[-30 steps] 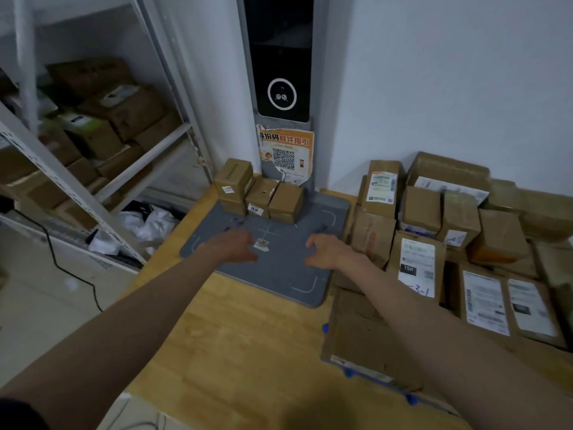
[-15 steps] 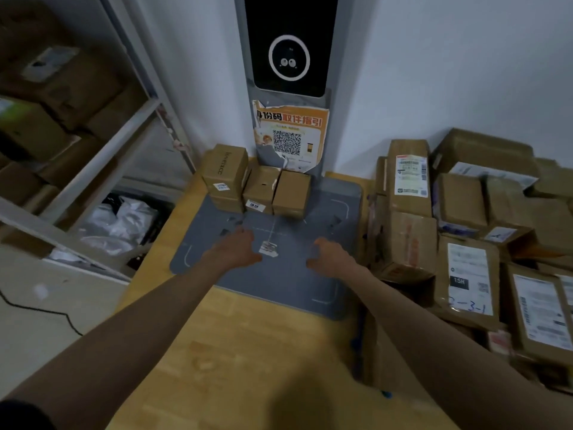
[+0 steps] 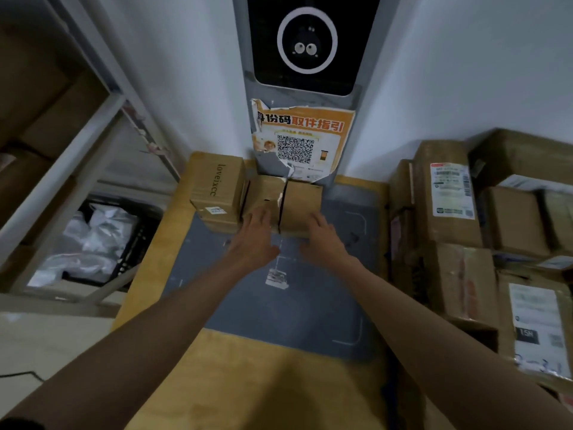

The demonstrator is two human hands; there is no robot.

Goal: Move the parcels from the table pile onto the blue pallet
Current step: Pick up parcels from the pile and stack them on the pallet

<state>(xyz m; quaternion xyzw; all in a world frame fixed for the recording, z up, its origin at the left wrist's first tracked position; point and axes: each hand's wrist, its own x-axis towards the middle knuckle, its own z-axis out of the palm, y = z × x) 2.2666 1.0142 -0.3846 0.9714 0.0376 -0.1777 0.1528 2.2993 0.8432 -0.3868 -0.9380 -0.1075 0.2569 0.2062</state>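
Parcel pickup station, labelled cardboard parcels [image 3: 449, 200] piled on table, stocked shelving [image 3: 71, 156], QR-code pickup poster [image 3: 302, 141]

Wooden table [image 3: 148, 274] — grey mat [image 3: 310, 305], parcel pile [image 3: 459, 243] on top.

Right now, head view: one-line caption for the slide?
Left hand and right hand reach two small cardboard boxes on the grey mat, parcel pile at right.

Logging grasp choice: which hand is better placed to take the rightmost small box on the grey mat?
Right. The right hand already lies against the rightmost small box, fingers spread on its front. The left hand rests on the middle box beside it.
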